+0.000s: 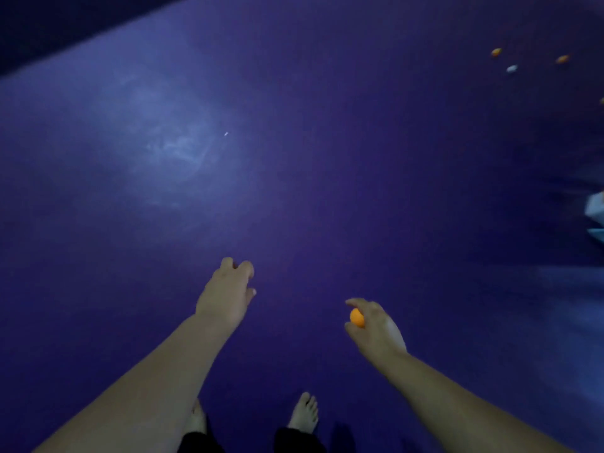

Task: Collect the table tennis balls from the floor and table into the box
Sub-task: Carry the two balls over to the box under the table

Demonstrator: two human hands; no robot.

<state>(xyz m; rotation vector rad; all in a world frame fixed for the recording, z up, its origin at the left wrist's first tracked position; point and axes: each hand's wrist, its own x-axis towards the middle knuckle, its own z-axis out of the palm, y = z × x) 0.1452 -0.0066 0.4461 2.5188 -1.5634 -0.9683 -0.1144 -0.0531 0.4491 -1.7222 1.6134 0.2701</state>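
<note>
The left hand (228, 289) reaches forward over the smooth purple floor (294, 158). It is seen from the back with its fingers curled under, and whether they hold anything cannot be told. To its right and a little nearer the body, the right hand (372, 325) grips a small round orange table tennis ball (357, 318) between thumb and curled fingers, with only part of the ball showing. Far ahead of the right hand and off to its right, three loose balls lie near one another on the floor: a blurred orange ball (496, 52), a white ball (511, 69) and a second orange ball (562, 59). At the frame's edge, right of the right hand, sits a pale blurred object (595, 209). It may be the box, but that cannot be told.

The likely trouble is the held ball. It looks light and slick, so if the right hand loosens to take a second one, it could pop free and roll off across the floor. The loose balls would probably skitter at a glancing touch from fingertips or from the bare feet (305, 413) below the hands. A ball is a sphere, with no long axis and no facing, so it can be grasped from any side.
</note>
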